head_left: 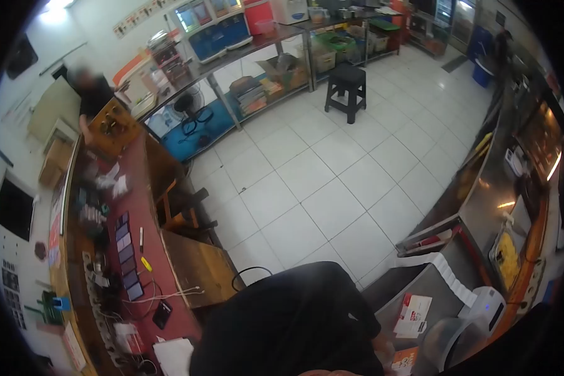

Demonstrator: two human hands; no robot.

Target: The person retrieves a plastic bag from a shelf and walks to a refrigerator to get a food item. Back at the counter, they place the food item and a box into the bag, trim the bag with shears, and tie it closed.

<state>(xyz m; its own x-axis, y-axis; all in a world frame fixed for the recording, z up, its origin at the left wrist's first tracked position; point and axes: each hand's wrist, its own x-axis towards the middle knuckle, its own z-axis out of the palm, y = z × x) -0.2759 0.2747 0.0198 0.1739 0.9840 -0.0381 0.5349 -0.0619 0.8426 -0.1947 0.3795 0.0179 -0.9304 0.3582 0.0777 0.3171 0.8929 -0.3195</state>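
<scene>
Neither of my hands shows in the head view. My black-clothed body [288, 319] fills the bottom middle. A thin strip of skin at the lower edge is too small to identify. To its right stands a white receipt printer [485, 310] with a long paper strip [448, 272], and a red-and-white carton [413, 313] lies beside it. To its left runs a red counter [153, 250] carrying a row of phones [126, 254] and white cables [169, 293].
A black stool [346, 88] stands on the white tiled floor [319, 182]. Another person in black [94, 91] is behind the counter's far end. A steel shelf table [263, 44] with appliances lines the back wall, a fan [191, 103] below it. A steel worktop [495, 188] runs along the right.
</scene>
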